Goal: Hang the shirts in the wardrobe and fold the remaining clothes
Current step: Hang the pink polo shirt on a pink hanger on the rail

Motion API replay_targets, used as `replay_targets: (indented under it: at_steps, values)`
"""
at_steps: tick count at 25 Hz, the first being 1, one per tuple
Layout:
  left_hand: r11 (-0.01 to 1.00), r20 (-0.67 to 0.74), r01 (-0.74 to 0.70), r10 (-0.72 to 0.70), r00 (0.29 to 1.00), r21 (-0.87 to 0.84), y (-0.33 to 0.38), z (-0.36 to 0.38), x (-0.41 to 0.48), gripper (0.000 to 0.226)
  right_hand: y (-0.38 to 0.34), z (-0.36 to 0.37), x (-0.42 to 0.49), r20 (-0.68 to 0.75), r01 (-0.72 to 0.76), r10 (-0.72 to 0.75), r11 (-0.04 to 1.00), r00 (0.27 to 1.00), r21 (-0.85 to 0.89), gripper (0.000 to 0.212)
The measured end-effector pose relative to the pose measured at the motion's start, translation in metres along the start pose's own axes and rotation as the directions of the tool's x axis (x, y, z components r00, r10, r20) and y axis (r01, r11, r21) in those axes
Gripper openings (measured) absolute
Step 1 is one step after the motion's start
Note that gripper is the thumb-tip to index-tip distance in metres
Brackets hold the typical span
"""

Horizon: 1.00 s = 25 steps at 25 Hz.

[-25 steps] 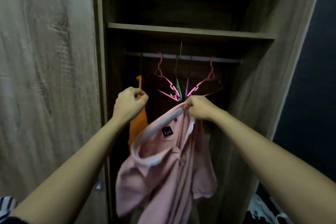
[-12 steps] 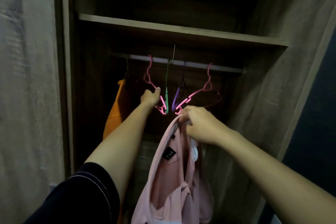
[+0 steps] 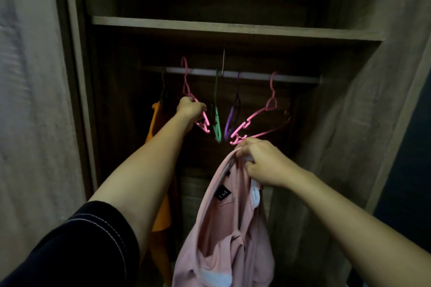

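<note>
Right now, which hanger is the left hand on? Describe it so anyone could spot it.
Find the wardrobe rail under the shelf. The leftmost pink hanger hooks there, right of the orange garment. Unlike the other pink hanger, it is gripped by the left hand.
</note>
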<state>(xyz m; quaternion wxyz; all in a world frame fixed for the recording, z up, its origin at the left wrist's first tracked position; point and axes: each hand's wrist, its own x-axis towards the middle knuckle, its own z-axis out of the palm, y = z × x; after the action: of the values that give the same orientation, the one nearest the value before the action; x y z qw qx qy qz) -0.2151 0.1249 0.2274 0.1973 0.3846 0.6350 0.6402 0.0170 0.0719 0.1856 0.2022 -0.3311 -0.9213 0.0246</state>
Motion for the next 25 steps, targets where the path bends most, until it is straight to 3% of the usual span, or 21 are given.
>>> replay_targets:
  at_steps: [3,11,13,16,19,22,25]
  values:
    - [1.0,0.035,0.009,-0.008,0.999,-0.019,0.009,-0.021,-0.028,0.023,-0.011,0.004,0.0,-0.034,-0.032,0.033,0.999,0.999,0.021,0.034]
    - [0.987,0.211,0.155,-0.146,0.966,-0.029,-0.002,-0.105,-0.166,0.022,-0.054,0.029,-0.004,-0.01,-0.185,0.185,0.981,0.983,-0.05,0.027]
    - [0.987,0.201,0.155,-0.162,0.966,0.05,-0.013,-0.138,-0.197,0.024,-0.065,0.035,-0.003,-0.016,-0.215,0.214,0.973,0.977,-0.08,0.026]
    - [0.935,0.066,0.009,-0.035,0.997,0.355,-0.028,-0.195,-0.228,0.021,-0.086,0.041,0.001,-0.053,-0.258,0.253,0.959,0.966,-0.119,0.034]
    - [0.831,0.053,-0.168,0.165,0.985,0.53,-0.046,-0.258,-0.244,0.014,-0.105,0.05,0.002,-0.037,-0.298,0.296,0.946,0.955,-0.126,0.04]
    - [0.749,0.03,-0.269,0.316,0.948,0.606,-0.059,-0.312,-0.252,0.024,-0.119,0.054,-0.001,-0.013,-0.326,0.327,0.938,0.945,-0.113,0.04]
    - [0.776,-0.042,-0.286,0.372,0.927,0.562,-0.068,-0.358,-0.257,0.02,-0.127,0.054,-0.008,0.023,-0.334,0.34,0.933,0.94,-0.138,0.041]
